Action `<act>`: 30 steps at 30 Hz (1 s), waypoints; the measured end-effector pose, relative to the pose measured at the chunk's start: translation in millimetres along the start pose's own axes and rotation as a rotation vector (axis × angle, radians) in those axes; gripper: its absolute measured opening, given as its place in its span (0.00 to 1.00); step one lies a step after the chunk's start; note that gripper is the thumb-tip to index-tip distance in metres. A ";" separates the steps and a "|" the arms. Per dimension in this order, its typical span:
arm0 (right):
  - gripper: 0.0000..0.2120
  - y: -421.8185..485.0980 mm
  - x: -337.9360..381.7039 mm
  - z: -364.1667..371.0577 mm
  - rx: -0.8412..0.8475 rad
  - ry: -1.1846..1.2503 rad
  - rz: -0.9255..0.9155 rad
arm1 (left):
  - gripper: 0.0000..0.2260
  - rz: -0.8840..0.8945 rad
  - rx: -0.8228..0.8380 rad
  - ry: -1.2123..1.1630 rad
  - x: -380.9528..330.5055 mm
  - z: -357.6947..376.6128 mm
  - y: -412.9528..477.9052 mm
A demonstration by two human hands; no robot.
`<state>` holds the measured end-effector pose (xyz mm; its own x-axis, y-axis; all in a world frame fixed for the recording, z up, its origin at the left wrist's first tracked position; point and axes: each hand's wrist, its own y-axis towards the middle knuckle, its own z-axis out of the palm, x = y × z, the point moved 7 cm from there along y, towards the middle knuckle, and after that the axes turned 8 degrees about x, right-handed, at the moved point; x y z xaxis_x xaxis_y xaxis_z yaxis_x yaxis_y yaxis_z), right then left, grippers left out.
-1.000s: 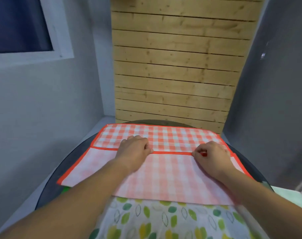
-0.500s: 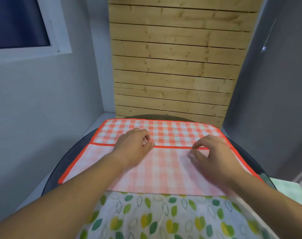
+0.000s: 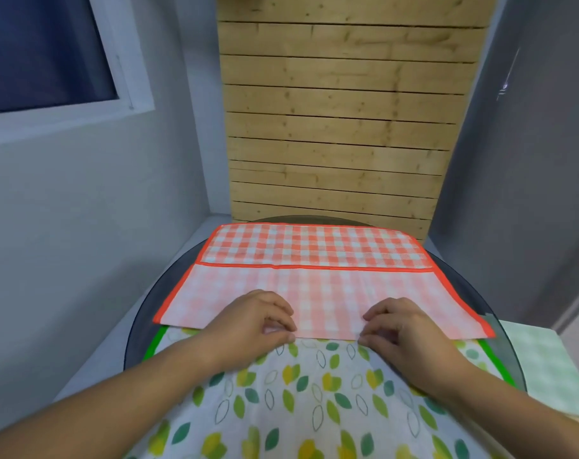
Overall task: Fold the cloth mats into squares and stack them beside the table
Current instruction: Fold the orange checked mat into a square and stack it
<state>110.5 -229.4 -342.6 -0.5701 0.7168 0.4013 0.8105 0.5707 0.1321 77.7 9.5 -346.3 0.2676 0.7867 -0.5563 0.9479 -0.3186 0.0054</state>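
A red-and-white checked mat [image 3: 328, 293] with a red border lies across the round table. Its near part is folded over, pale underside up, and the flap's red edge runs across the mat's middle. My left hand [image 3: 258, 321] and my right hand [image 3: 404, 329] sit side by side at the near folded edge, fingers curled, each pinching that edge. Under it lies a white mat with green and yellow leaves [image 3: 314, 392] and a green border, reaching toward me.
The dark glass table [image 3: 149, 303] stands in a corner between a grey wall with a window [image 3: 43, 51] and a wooden plank panel [image 3: 341, 127]. A pale green checked cloth [image 3: 539, 362] lies on a surface to the right of the table.
Both hands have let go of the flap's red edge at the mat's middle and drawn back to the near folded edge, where they now pinch it.
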 end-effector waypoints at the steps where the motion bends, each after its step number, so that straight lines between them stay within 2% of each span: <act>1: 0.03 -0.6 2.5 0.1 -0.008 -0.030 -0.027 | 0.08 -0.003 -0.013 -0.001 0.6 -0.1 0.3; 6: 0.09 -6.1 14.1 -10.7 -0.038 -0.106 -0.075 | 0.08 0.053 -0.085 0.095 -10.1 -4.4 -5.3; 10: 0.12 -21.6 25.1 -25.3 -0.049 -0.108 -0.085 | 0.08 0.110 -0.110 0.076 -27.1 -11.5 -18.8; 15: 0.13 -64.6 35.4 -29.1 0.037 -0.084 -0.157 | 0.09 0.182 -0.036 0.113 -61.3 -1.8 -54.9; 18: 0.10 -91.1 43.0 -26.9 0.076 -0.055 -0.183 | 0.10 0.193 0.070 0.149 -77.9 15.6 -76.3; 21: 0.12 -102.5 47.1 -16.6 0.180 -0.055 -0.166 | 0.15 0.125 0.127 0.219 -75.9 24.2 -77.7; 25: 0.15 -85.6 45.3 -20.1 0.102 -0.060 -0.111 | 0.25 -0.054 0.170 0.354 -38.0 21.9 -49.0; 27: 0.19 -69.3 41.3 -14.9 0.111 -0.115 -0.074 | 0.26 -0.104 0.202 0.339 -26.2 22.4 -38.9; 30: 0.29 -50.7 25.2 4.0 0.252 -0.111 0.071 | 0.25 -0.135 0.231 0.318 -23.4 23.7 -31.9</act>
<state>54.5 -238.6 -342.8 -0.5359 0.7898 0.2984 0.7977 0.5894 -0.1276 37.1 -11.2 -353.2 0.2184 0.9421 -0.2547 0.9240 -0.2836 -0.2567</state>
